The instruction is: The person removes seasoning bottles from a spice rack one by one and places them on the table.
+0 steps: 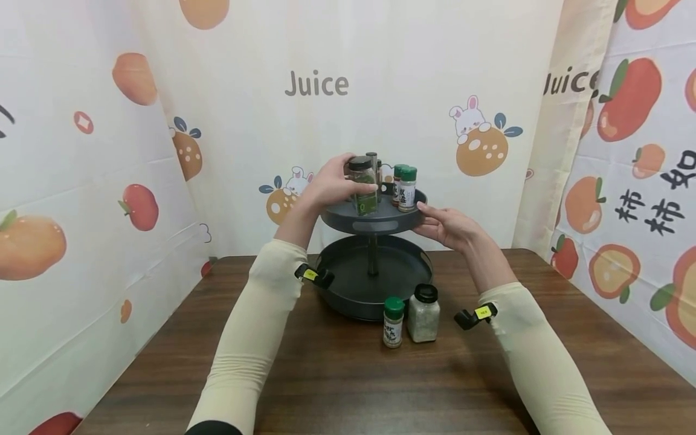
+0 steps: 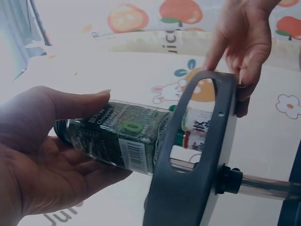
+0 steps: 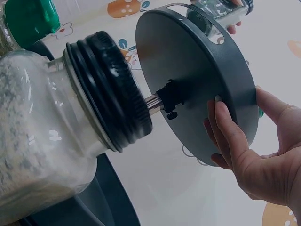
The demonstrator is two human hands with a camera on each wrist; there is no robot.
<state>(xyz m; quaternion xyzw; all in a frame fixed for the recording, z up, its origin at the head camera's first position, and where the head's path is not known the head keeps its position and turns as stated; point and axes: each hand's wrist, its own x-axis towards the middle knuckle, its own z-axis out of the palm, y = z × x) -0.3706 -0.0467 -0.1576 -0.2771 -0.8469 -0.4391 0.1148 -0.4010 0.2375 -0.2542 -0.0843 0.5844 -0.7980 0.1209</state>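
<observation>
My left hand [image 1: 328, 186] grips a clear square jar of chopped parsley [image 1: 367, 200] with a dark lid, thumb on one side and fingers on the other. The jar is upright at the left front of the upper tier [image 1: 353, 226] of a dark grey two-tier turntable rack; in the left wrist view its base reaches the rim, and I cannot tell whether it touches the tier's floor. At the right, my right hand [image 1: 447, 227] holds the upper tier's rim, thumb above and fingers underneath. Green-capped spice bottles [image 1: 408, 192] stand on that tier near my right thumb.
Slim dark-capped bottles [image 1: 372, 158] stand behind the parsley jar. The lower tier [image 1: 348, 290] sits on the wooden table [image 1: 337, 380]. In front of it are a green-capped bottle [image 1: 393, 326] and a black-lidded jar [image 1: 424, 317]. Printed curtains [image 1: 380, 54] enclose the table.
</observation>
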